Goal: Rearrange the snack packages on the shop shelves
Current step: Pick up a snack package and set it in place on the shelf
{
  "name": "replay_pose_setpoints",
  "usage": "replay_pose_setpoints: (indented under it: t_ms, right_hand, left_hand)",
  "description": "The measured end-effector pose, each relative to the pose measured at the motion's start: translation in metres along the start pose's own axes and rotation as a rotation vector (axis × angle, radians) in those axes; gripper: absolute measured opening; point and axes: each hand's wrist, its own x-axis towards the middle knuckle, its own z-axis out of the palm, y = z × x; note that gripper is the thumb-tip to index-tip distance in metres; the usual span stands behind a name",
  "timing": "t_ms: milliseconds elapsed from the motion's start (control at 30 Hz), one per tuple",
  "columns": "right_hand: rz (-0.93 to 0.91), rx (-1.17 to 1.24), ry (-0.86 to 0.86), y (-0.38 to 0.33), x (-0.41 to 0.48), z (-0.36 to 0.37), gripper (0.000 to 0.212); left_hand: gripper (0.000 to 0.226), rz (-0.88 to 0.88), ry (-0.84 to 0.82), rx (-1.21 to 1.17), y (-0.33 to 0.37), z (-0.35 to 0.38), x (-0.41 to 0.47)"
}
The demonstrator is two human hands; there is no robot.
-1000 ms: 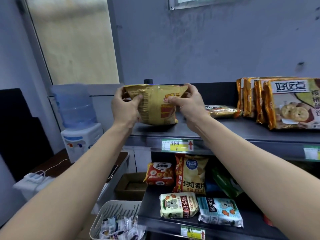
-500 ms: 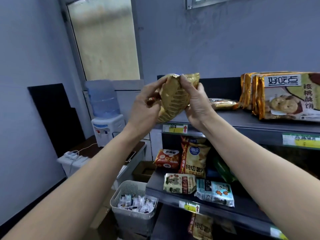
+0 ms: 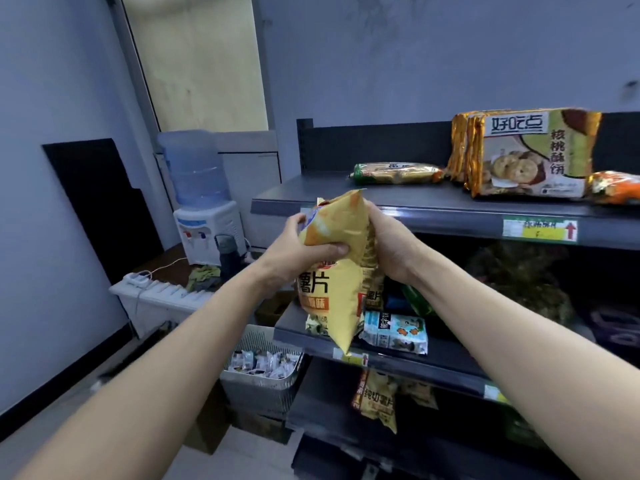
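a: what fills most of the view?
b: a dark grey metal shelving unit (image 3: 311,192), with a white water dispenser carrying a blue bottle (image 3: 204,202) to its left.
a: and on the top shelf?
b: a row of gold-edged biscuit packs (image 3: 530,154) standing upright at the right.
a: where's the snack bag?
b: a yellow foil crisp bag (image 3: 332,296) hangs upright in the air in front of the middle shelf, just below the top shelf's edge.
a: the hands?
b: close together, both clamped on its bunched top: the left hand (image 3: 294,249) with its thumb across the front, the right hand (image 3: 389,244) wrapped around the right edge.
a: anything smaller?
b: a light blue flat packet (image 3: 394,332) lies on the middle shelf behind the bag.
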Motion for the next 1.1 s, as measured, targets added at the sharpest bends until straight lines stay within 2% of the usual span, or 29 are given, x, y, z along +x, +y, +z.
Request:
replay_pose_setpoints:
  t_ms: [133,200,233,300,400,500,600,667,767,933,1000,1100]
  right_hand:
    - [0.129,-0.134,0.248,0.037,-0.011,-0.02,0.047]
    - [0.147,-0.178,0.26,0.055,-0.018,-0.026,0.026]
    - [0.167,-0.196,0.227,0.063,-0.02,-0.029,0.025]
    - [0.236,-0.257,0.125,0.075,-0.023,-0.034,0.037]
    - [0.336,-0.285,0.033,0.089,-0.021,-0.039,0.052]
    - [0.369,-0.309,0.112,0.108,-0.01,-0.047,0.079]
    - [0.353,-0.465,0.275,0.124,0.009,-0.055,0.102]
    - [0.308,-0.484,0.328,0.129,0.025,-0.057,0.098]
    - [0.224,-0.522,0.35,0.133,0.053,-0.055,0.08]
    - [0.202,-0.561,0.342,0.15,0.11,-0.047,0.052]
    - [0.194,-0.545,0.361,0.157,0.129,-0.044,0.052]
    - [0.17,-0.495,0.363,0.169,0.153,-0.04,0.069]
  left_hand:
    - [0.083,-0.066,0.092,0.039,-0.037,0.028,0.007]
    - [0.08,-0.1,0.197,0.072,-0.053,0.041,0.012]
    - [0.08,-0.117,0.238,0.097,-0.061,0.047,0.015]
    - [0.089,-0.157,0.242,0.139,-0.075,0.057,0.022]
    - [0.108,-0.24,0.001,0.041,-0.092,0.063,0.03]
    - [0.094,-0.252,-0.18,-0.188,-0.107,0.06,0.039]
    - [0.075,-0.248,-0.217,-0.263,-0.122,0.055,0.055]
    - [0.073,-0.242,-0.179,-0.298,-0.131,0.05,0.068]
    - [0.077,-0.203,-0.108,-0.283,-0.144,0.037,0.09]
    - [0.08,-0.172,-0.088,-0.275,-0.166,0.009,0.129]
    - [0.078,-0.166,-0.054,-0.266,-0.178,0.002,0.144]
    - [0.071,-0.138,-0.013,-0.288,-0.196,-0.007,0.163]
